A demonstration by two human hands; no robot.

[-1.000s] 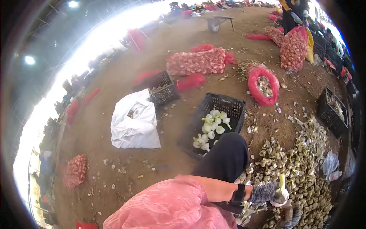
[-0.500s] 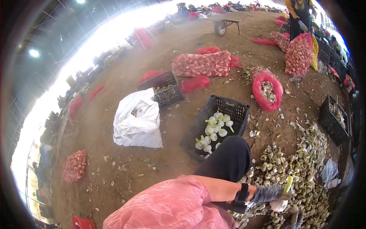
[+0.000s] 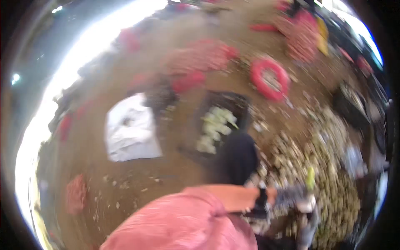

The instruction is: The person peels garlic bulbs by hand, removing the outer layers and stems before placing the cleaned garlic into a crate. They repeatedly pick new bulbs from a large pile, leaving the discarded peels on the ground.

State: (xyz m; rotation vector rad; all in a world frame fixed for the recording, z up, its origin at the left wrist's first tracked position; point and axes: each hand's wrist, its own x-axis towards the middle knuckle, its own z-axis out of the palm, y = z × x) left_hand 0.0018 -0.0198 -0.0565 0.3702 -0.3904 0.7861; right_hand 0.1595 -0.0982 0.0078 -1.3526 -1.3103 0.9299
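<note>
The view is smeared by motion. My left hand [image 3: 291, 195], in a grey glove with a dark band at the wrist, is closed on a garlic bulb [image 3: 306, 205]. A light green stem [image 3: 310, 178] stands up from the bulb. Right below it, my gloved right hand [image 3: 309, 229] comes up close against the bulb's underside, its fingers blurred. A large heap of garlic bulbs [image 3: 333, 200] spreads over the ground around and beyond both hands. Beyond my knee, a black crate [image 3: 243, 110] holds several cleaned white bulbs [image 3: 217, 123].
A white sack [image 3: 131, 137] lies left of the crate. Farther off are an open red net bag [image 3: 284, 81], a full lying net sack [image 3: 200, 56] and an upright one [image 3: 303, 37]. Another black crate [image 3: 350, 110] stands to the right, near a clear plastic bag [image 3: 354, 160].
My view has swung, so the scene sits lower-left to upper-left of before. My right hand has come up to the bulb in my left hand.
</note>
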